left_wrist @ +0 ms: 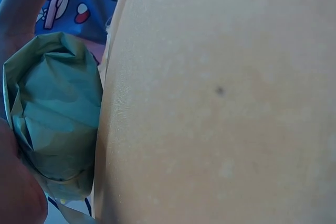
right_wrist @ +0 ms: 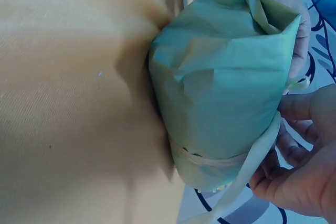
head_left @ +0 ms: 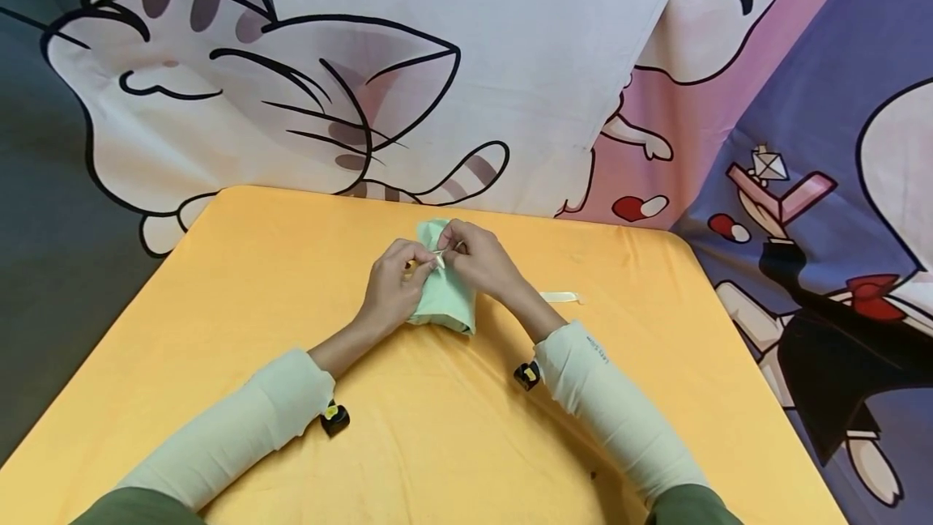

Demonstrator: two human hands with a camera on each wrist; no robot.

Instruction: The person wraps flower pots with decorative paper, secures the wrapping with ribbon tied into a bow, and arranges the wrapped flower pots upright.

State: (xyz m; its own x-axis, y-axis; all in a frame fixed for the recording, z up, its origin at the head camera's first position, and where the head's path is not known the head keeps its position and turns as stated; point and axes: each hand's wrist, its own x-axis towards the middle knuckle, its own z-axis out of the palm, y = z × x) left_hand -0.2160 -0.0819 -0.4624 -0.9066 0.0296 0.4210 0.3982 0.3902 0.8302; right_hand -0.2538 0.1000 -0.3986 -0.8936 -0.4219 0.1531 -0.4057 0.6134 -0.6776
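A mint-green wrapped packet [head_left: 445, 302] lies on the yellow cloth, its folded end toward the person. A pale ribbon [right_wrist: 257, 153] runs round it near the far end, as the right wrist view shows. Over the top of the packet, the left hand [head_left: 394, 282] pinches the ribbon between thumb and fingertips. Close beside it, the right hand [head_left: 481, 262] has curled fingers and pinches the ribbon too, its fingertips at the knot area. In the left wrist view, the packet [left_wrist: 58, 108] shows its creased end, with part of the left hand [left_wrist: 18, 184] at the lower left.
A yellow cloth [head_left: 277, 282] covers the table. A pale strip [head_left: 560, 296] lies on it just right of the right wrist. Printed cartoon curtains [head_left: 539, 63] hang behind the table and along its right side. A small dark spot [head_left: 594, 475] marks the cloth near the right forearm.
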